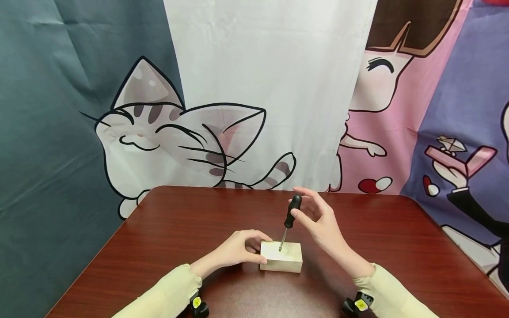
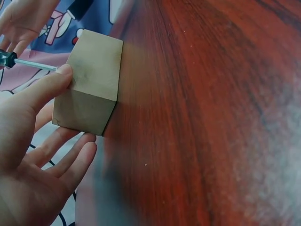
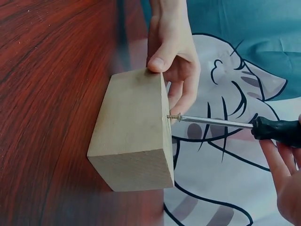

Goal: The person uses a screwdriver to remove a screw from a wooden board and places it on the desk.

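Note:
A pale wooden block point(image 1: 281, 257) sits on the table, and a screw point(image 3: 174, 117) stands partly sunk in its top face. My left hand point(image 1: 242, 248) grips the block's left end, thumb on the near side and fingers at the far side. A screwdriver point(image 1: 293, 211) with a black handle point(image 3: 277, 130) stands nearly upright, slightly tilted, its tip at the screw head. Thumb and fingers of my right hand point(image 1: 321, 221) hold the handle, the other fingers loosely bent behind it. In the left wrist view, my left thumb point(image 2: 63, 75) overlaps the shaft's lower end.
The reddish-brown wooden table point(image 1: 179, 221) reaches back to a printed cloth point(image 1: 258, 53) with a cartoon cat and figures. Each wrist wears a small black camera, the left one point(image 1: 199, 304) and the right one point(image 1: 355, 304) close above the table's near part.

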`<state>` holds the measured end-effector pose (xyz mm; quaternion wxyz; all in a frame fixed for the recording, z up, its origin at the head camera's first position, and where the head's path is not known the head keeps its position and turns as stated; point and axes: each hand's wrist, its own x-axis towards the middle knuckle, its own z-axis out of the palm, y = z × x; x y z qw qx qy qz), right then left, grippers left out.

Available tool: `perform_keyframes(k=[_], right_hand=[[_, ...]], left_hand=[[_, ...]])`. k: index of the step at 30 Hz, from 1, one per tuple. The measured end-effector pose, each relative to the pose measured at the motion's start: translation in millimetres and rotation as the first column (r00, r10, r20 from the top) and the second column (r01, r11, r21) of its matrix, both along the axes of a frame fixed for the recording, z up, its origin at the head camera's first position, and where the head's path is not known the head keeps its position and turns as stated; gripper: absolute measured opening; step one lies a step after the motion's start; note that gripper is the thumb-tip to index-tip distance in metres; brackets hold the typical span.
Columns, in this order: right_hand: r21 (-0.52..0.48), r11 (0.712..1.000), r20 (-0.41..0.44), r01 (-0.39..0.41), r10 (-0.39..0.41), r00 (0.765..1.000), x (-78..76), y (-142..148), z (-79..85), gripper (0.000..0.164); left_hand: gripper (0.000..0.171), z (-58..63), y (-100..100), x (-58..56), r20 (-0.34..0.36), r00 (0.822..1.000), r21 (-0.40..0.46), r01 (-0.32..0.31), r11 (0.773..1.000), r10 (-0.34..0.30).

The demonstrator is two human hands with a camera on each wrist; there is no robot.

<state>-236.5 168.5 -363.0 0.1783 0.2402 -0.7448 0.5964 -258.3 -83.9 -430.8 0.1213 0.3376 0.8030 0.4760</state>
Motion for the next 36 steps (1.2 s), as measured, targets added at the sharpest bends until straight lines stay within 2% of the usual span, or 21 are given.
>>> perform_keyframes(k=[2, 9, 12, 17, 23, 26, 31, 33, 36], right_hand=[[-0.011, 1.0, -0.001, -0.006, 0.006, 1.0, 1.1, -0.8, 0.3, 0.045], [-0.01, 0.993, 0.066, 0.116, -0.115, 0.991, 6.7, -5.1, 1.9, 0.042], [-0.005, 0.991, 0.068, 0.132, -0.131, 0.989, 8.0, -5.1, 3.7, 0.039], [-0.06, 0.991, 0.114, 0.118, -0.111, 0.987, 8.1, -2.9, 6.1, 0.039], [-0.132, 0.99, 0.17, 0.058, -0.035, 0.985, 8.8, 1.5, 6.1, 0.04], [-0.133, 0.991, 0.141, 0.013, 0.006, 0.99, 8.5, 3.1, 4.8, 0.04], [-0.073, 0.996, 0.0, -0.041, 0.041, 0.999, 7.9, 1.1, 1.2, 0.039], [-0.038, 0.999, -0.052, -0.006, 0.004, 0.999, 8.5, -0.9, -0.6, 0.04], [0.013, 0.993, -0.11, 0.116, -0.113, 0.987, 9.8, -3.8, -1.9, 0.044]], left_hand=[[0.045, -0.4, 0.8, 0.9, -0.007, 1.0, 0.001, -0.007, 1.0, 0.007], [0.042, -0.6, 7.5, 3.9, -0.016, 1.0, -0.001, -0.002, 1.0, 0.002], [0.042, -0.6, 8.0, 3.7, -0.025, 1.0, -0.003, 0.009, 1.0, -0.009], [0.043, 0.8, 7.1, 2.5, -0.021, 1.0, -0.015, 0.019, 1.0, -0.02], [0.044, 4.0, 8.0, 0.9, -0.036, 0.999, -0.051, 0.01, 0.999, -0.012], [0.043, 4.8, 7.7, 1.1, -0.043, 0.999, -0.056, 0.009, 0.998, -0.012], [0.043, 4.6, 7.2, 1.3, -0.047, 0.999, -0.059, 0.004, 0.998, -0.007], [0.043, 4.3, 7.1, 1.2, -0.053, 0.999, -0.065, 0.0, 0.998, -0.004], [0.042, 4.2, 7.3, 0.7, -0.061, 0.998, -0.075, 0.0, 0.997, -0.005]])
